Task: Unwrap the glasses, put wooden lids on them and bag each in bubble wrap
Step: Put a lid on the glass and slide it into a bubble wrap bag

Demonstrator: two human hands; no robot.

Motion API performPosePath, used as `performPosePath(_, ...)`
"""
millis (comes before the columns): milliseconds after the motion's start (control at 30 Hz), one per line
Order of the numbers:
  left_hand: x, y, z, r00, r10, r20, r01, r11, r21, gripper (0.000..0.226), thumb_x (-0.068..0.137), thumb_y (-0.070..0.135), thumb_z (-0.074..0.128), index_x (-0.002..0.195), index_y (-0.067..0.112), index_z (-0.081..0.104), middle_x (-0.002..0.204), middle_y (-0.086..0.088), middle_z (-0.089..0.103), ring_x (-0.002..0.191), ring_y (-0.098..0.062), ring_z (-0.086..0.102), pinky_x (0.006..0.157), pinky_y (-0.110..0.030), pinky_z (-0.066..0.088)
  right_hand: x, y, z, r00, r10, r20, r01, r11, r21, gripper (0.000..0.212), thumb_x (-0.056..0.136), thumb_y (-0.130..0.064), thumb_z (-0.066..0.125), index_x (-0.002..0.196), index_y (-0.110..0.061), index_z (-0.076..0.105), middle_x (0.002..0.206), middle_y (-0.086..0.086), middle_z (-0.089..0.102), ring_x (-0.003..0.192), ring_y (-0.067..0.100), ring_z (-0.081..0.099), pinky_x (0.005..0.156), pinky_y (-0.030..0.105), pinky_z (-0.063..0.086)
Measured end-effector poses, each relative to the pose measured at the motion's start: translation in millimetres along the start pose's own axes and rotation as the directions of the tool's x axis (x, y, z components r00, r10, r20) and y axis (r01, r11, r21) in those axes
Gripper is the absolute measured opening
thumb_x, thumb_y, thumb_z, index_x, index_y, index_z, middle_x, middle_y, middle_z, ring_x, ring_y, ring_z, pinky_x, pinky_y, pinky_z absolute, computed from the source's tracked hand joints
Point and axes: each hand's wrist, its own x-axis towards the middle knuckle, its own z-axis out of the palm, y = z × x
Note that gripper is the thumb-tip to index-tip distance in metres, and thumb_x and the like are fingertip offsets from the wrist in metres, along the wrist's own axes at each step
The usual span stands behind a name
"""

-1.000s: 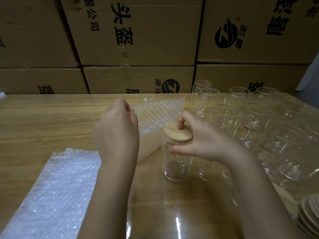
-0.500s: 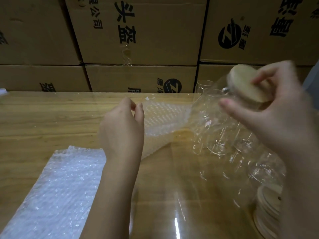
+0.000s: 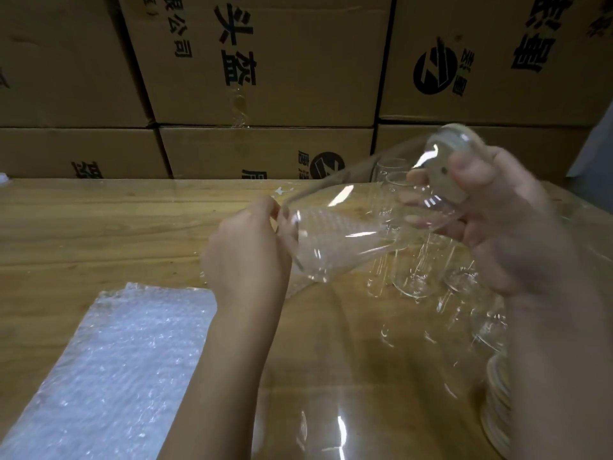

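Note:
My right hand (image 3: 497,227) grips a clear glass (image 3: 348,234) at its top end, fingers curled round the wooden lid (image 3: 444,174) that caps it. The glass lies tilted almost on its side in the air, with its base pointing left. My left hand (image 3: 245,257) pinches the edge of a bubble wrap bag (image 3: 293,283) right at the glass's base. Most of the bag is hidden behind my left hand and the glass. Whether the base is inside the bag's mouth I cannot tell.
A flat stack of bubble wrap bags (image 3: 109,370) lies at the front left of the wooden table (image 3: 99,227). Several empty glasses (image 3: 414,277) stand at the right, with a stack of wooden lids (image 3: 497,403) at the front right. Cardboard boxes (image 3: 265,61) wall off the back.
My right hand lifted the lidded glass off the table, tipped it sideways and swung its base left to the bag. My left hand kept its hold on the bag.

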Motion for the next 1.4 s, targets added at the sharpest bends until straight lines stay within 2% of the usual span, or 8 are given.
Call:
performPosePath(467,4,0,-1,0.959,-0.051,0.279,0.206,0.802,-0.561,0.02,0.088,0.032,0.061,0.071,0.022,0.061,0.048,0.004,0.051,0.045,-0.007,0.043,0.052,-0.027,0.034,12,22,-14,0.974,-0.21,-0.083,0.184,0.952,-0.245,0.045,0.057,-0.052,0.077,0.089,-0.035,0.049,0.088,-0.005,0.061,0.084,0.025,0.067,0.077,0.048,0.059)
performPosePath(633,-3,11,4,0.959,-0.041,0.28,0.211,0.765,-0.609,0.014,0.09,0.028,0.06,0.077,0.024,0.06,0.049,0.004,0.052,0.047,-0.011,0.046,0.057,-0.033,0.043,12,30,0,0.975,-0.207,-0.086,0.153,0.895,-0.419,0.047,0.056,-0.063,0.072,0.087,-0.042,0.045,0.08,-0.029,0.057,0.07,-0.01,0.058,0.057,0.012,0.048)
performPosePath(800,-9,20,3,0.965,0.113,0.235,0.088,0.708,-0.701,0.006,0.093,0.029,0.057,0.088,0.03,0.058,0.062,0.006,0.062,0.053,0.002,0.055,0.055,-0.018,0.045,22,56,15,0.964,-0.095,-0.247,0.025,0.963,-0.27,0.045,0.065,-0.055,0.076,0.093,-0.033,0.048,0.095,-0.01,0.057,0.09,0.013,0.065,0.078,0.042,0.058)
performPosePath(900,-4,5,-4,0.865,0.442,0.239,-0.275,0.813,-0.513,0.047,0.077,0.057,0.058,0.121,0.04,0.053,0.092,0.018,0.054,0.084,0.005,0.048,0.074,-0.012,0.039,29,66,13,0.95,0.066,-0.304,-0.09,0.994,-0.066,0.043,0.072,-0.048,0.078,0.097,-0.027,0.051,0.105,-0.001,0.061,0.094,0.02,0.069,0.073,0.037,0.061)
performPosePath(1033,5,-15,-6,0.77,0.541,0.34,-0.57,0.822,-0.017,0.109,0.066,0.068,0.064,0.147,0.045,-0.005,0.159,0.006,0.011,0.146,-0.017,0.008,0.118,-0.045,0.01,32,64,3,0.945,0.21,-0.249,-0.177,0.973,0.149,0.064,0.056,-0.054,0.077,0.104,-0.019,0.052,0.109,0.004,0.064,0.084,0.019,0.073,0.065,0.033,0.061)
performPosePath(1100,3,-15,0,0.782,0.533,0.323,-0.573,0.818,0.04,0.111,0.073,0.056,0.071,0.146,0.04,-0.011,0.16,0.005,0.012,0.147,-0.017,0.011,0.119,-0.047,0.006,32,66,2,0.952,0.205,-0.227,-0.18,0.976,0.123,0.064,0.054,-0.055,0.076,0.102,-0.02,0.053,0.108,0.003,0.065,0.086,0.022,0.073,0.067,0.036,0.061)
performPosePath(1233,-1,-9,7,0.794,0.576,0.196,-0.575,0.815,-0.063,0.096,0.074,0.046,0.073,0.152,0.025,0.02,0.15,-0.003,0.037,0.136,-0.02,0.036,0.113,-0.046,0.02,28,64,5,0.976,0.103,-0.193,-0.103,0.995,0.006,0.058,0.062,-0.054,0.077,0.103,-0.022,0.051,0.108,0.001,0.061,0.092,0.017,0.071,0.072,0.034,0.06)
performPosePath(1400,-7,3,19,0.818,0.566,0.102,-0.531,0.812,-0.244,0.094,0.072,0.05,0.068,0.149,0.018,0.027,0.143,0.0,0.044,0.129,-0.015,0.041,0.101,-0.035,0.028,21,56,15,0.994,-0.084,-0.066,0.054,0.93,-0.364,0.043,0.068,-0.058,0.073,0.094,-0.039,0.044,0.1,-0.016,0.055,0.082,-0.006,0.06,0.069,0.021,0.049)
